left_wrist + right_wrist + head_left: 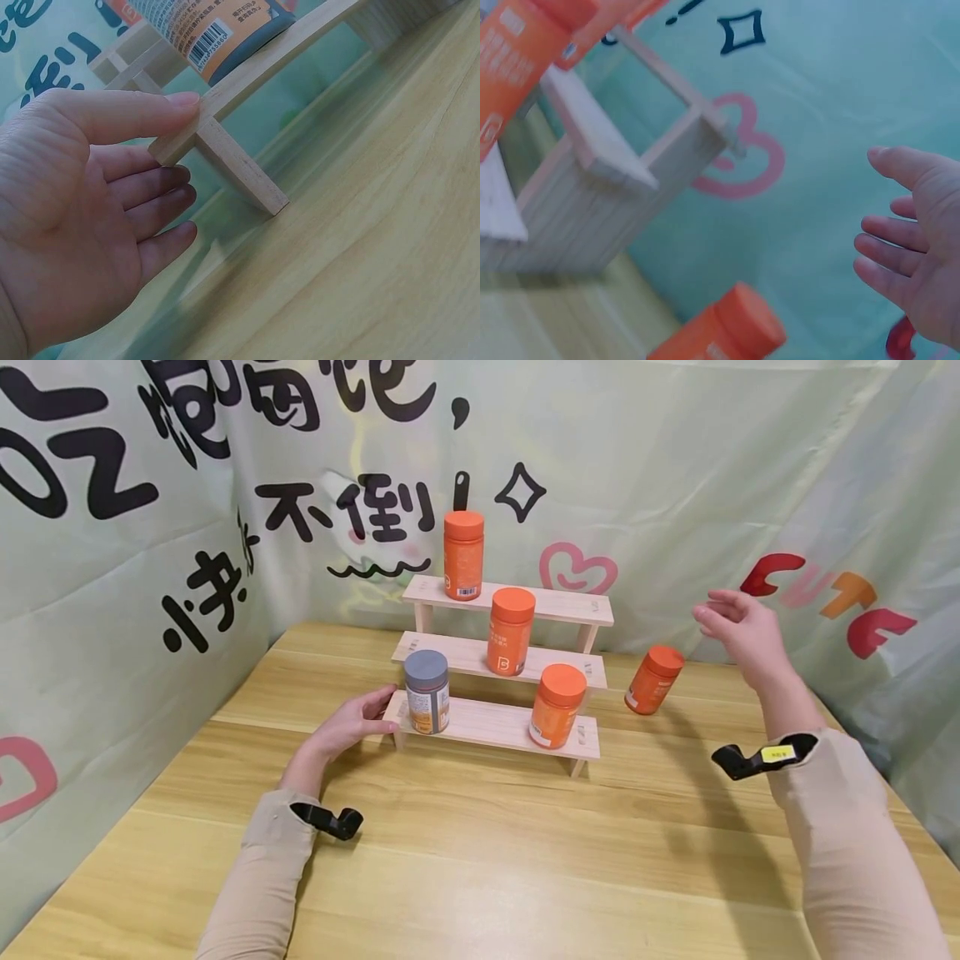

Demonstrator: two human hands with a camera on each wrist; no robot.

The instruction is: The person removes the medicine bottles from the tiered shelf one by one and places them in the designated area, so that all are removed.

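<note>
My left hand (352, 722) pinches the left end of the lowest tier of a three-tier wooden display stand (487, 723). In the left wrist view the thumb (146, 114) lies on top of the board and the other fingers are beneath it. Close beside this hand, a grey-lidded jar (427, 692) stands on that tier. Raised above the table at the right, my right hand (746, 631) is empty with relaxed fingers. Nearest to it is an orange bottle (655, 680), standing on the table right of the stand.
More orange bottles stand on the stand: one on the top tier (463, 556), one on the middle tier (511, 632), one at the lowest tier's right (557, 706). A printed curtain (660, 468) hangs behind and left of the wooden table (450, 852).
</note>
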